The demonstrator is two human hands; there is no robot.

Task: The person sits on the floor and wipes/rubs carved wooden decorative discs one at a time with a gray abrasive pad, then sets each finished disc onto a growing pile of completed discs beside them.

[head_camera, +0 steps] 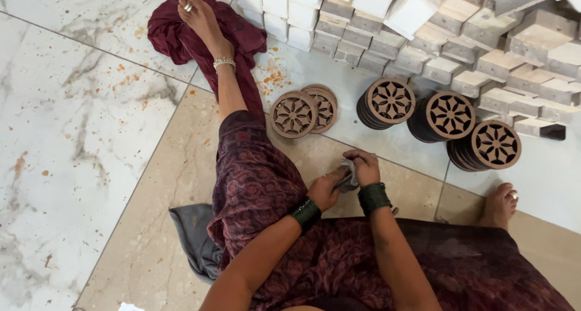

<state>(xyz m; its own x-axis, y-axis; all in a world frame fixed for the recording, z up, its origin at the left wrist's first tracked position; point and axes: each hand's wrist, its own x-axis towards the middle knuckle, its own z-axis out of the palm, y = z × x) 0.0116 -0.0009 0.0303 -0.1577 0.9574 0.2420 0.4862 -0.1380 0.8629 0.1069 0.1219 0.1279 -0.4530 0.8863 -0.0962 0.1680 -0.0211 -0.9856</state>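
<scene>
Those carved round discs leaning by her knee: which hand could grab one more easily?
Probably the left hand: the nearest discs lie just beyond it. Both it and the right hand hold the grey cloth.

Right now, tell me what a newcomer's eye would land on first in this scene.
First, the round brown wooden discs with carved flower cutouts, lined up in stacks on the pale marble floor, below a heap of pale rectangular wooden blocks at top right. Then, lower centre, the left hand and right hand, both pinching a small grey cloth above the lap, draped in dark maroon patterned fabric.
</scene>
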